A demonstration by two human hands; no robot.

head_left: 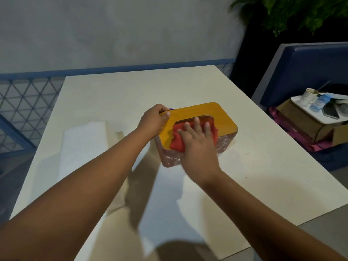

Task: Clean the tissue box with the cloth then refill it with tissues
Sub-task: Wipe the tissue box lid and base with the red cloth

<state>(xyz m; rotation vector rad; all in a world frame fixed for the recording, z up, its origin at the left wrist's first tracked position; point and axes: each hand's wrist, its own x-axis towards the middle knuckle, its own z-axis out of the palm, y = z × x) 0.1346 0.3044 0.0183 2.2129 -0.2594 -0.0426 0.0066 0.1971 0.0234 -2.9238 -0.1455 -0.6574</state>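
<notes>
The tissue box (218, 113) stands near the middle of the white table (244, 176); it has a yellow wooden lid with a slot and speckled pinkish sides. My left hand (154, 119) grips the lid's far left corner, fingers curled over the edge. A red cloth (178, 140) lies on the lid over the slot. My right hand (197, 140) presses it flat with straight, spread fingers. A stack of white tissues (84, 147) lies on the table to the left of the box.
A blue bench (301, 72) stands to the right of the table, holding a cardboard box (301, 123) with a cup, a bottle and a phone on it. A wall with a blue lattice panel (22, 110) runs behind; a plant hangs at top right.
</notes>
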